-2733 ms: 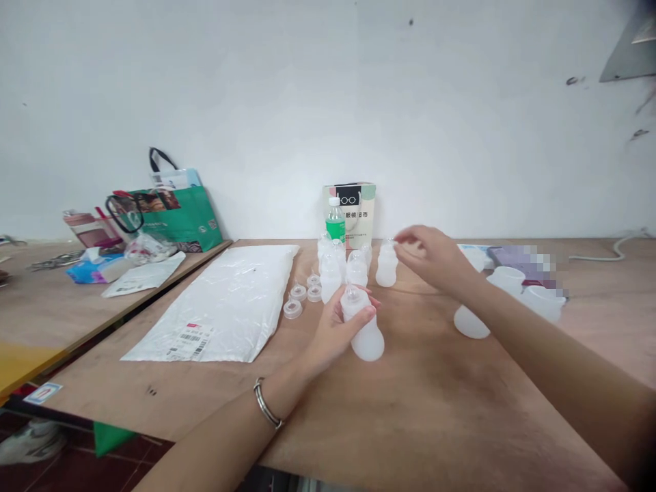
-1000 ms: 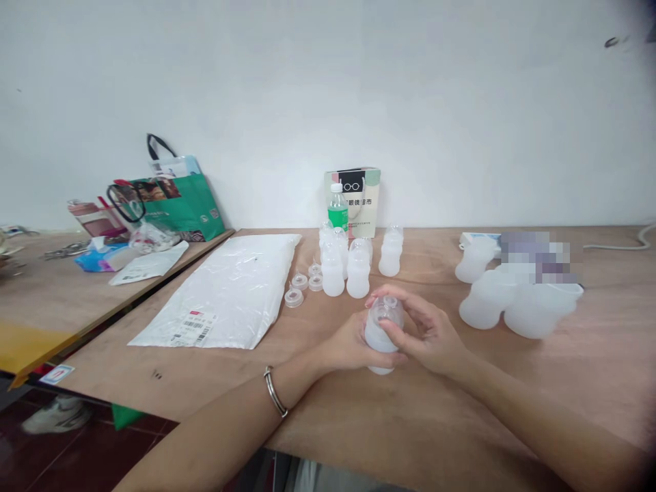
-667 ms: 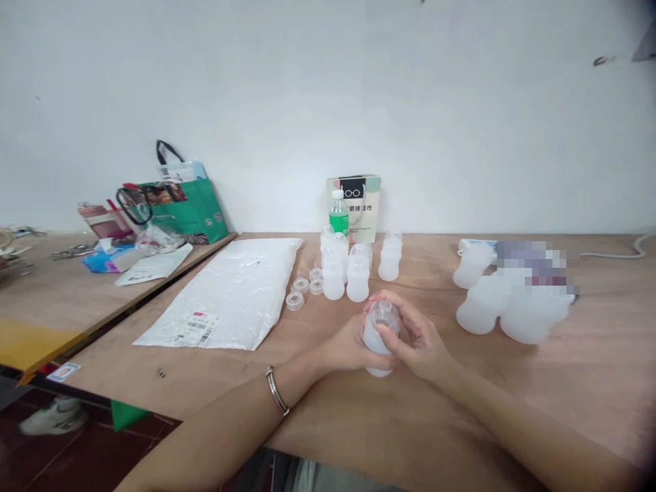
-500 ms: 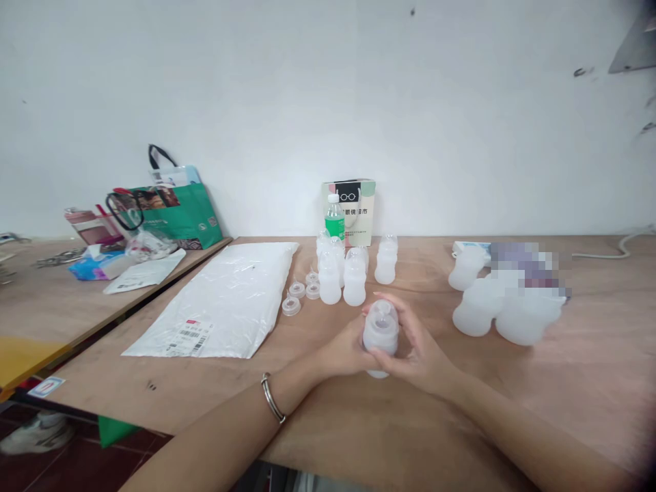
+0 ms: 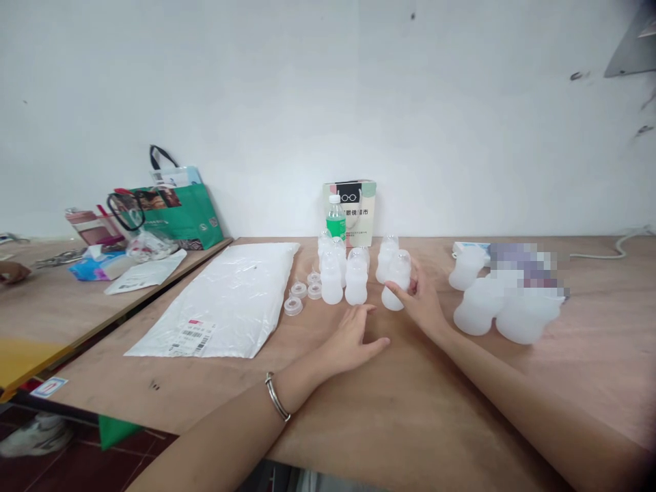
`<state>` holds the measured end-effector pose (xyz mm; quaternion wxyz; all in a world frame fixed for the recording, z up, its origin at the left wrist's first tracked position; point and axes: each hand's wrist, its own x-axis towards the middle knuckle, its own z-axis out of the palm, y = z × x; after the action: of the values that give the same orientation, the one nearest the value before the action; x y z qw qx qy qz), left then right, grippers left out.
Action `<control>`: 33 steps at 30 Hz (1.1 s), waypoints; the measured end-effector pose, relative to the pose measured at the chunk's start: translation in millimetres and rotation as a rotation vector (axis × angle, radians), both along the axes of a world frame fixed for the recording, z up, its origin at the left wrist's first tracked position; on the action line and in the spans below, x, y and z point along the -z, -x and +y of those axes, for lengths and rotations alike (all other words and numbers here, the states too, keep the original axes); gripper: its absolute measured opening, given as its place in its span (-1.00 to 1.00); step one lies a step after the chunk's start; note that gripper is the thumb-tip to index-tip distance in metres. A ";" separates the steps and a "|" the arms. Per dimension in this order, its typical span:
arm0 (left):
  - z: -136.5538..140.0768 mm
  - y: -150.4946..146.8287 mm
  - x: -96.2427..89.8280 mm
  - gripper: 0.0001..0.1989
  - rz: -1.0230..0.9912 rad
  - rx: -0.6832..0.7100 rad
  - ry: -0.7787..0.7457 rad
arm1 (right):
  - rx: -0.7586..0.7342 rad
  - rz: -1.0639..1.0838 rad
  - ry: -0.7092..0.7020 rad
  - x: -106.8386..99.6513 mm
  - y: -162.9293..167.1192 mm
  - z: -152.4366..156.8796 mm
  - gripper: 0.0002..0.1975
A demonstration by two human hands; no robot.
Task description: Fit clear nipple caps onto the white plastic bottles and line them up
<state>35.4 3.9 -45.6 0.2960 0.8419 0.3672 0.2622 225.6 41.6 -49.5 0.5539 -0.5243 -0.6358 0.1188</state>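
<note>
A frosted white baby bottle (image 5: 396,281) with a clear cap stands upright on the table, and my right hand (image 5: 421,301) is closed around its right side. Behind it is another capped baby bottle (image 5: 388,258). My left hand (image 5: 353,339), empty with fingers apart, hovers low over the table in front of a group of capped baby bottles (image 5: 332,277). Left of that group lie several clear nipple rings (image 5: 293,305). Uncapped bottle bodies (image 5: 520,318) sit in a cluster at the right.
A white plastic mailer (image 5: 220,294) lies at the left. A green-labelled drink bottle (image 5: 335,222) and a paper bag (image 5: 363,219) stand by the wall. On the side table are a green bag (image 5: 189,219) and a tissue pack (image 5: 102,263). Another person's hand (image 5: 14,273) shows far left.
The capped bottle both hands held has moved forward to stand before the rear bottle at the right. My left hand has let go of it. Another person's hand has appeared far left.
</note>
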 end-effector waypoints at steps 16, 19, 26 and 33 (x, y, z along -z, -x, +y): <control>-1.6 -1.3 -4.3 -0.55 -0.051 -0.006 -0.051 | 0.097 -0.440 -0.267 -98.7 17.8 9.3 -0.81; -1.6 -1.8 -5.0 -0.59 -0.071 -0.023 -0.061 | -0.008 -1.015 0.118 -143.1 30.5 49.0 -0.74; -3.6 2.9 -6.9 -0.62 -0.087 -0.021 -0.090 | -0.075 -1.248 0.545 -130.9 59.9 110.9 -0.69; -4.1 4.4 -9.1 -0.64 -0.092 -0.037 -0.099 | -0.042 -1.253 0.505 -126.0 44.9 117.9 -0.71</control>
<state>31.0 -0.2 -36.4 0.2657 0.8355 0.3555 0.3240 180.7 159.6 76.6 -0.0615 -0.5952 -0.7995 -0.0522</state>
